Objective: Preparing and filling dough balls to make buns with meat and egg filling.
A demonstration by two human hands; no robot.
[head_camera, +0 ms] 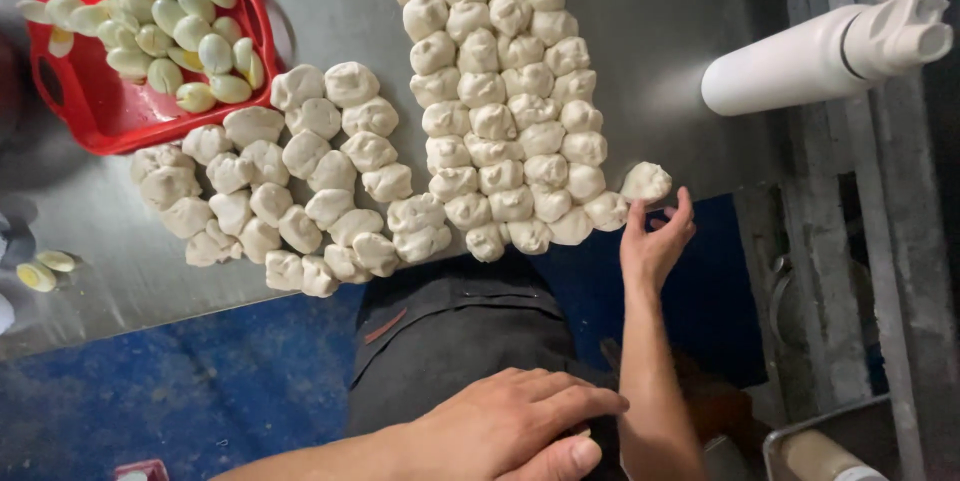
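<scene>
Head: red tray [100, 116] beside dough balls [500, 91]

There is a single view, from a camera worn on the person's head. It looks steeply down over the person's own dark-clothed torso, which fills the lower middle of the frame, and onto the near edge of the metal table [650, 11]. The table runs across the upper half and tilts slightly in the frame; blue floor [200, 391] shows below it. The view sits close, at arm's reach, so both hands fall within the picture. No second view shares the scene.
</scene>
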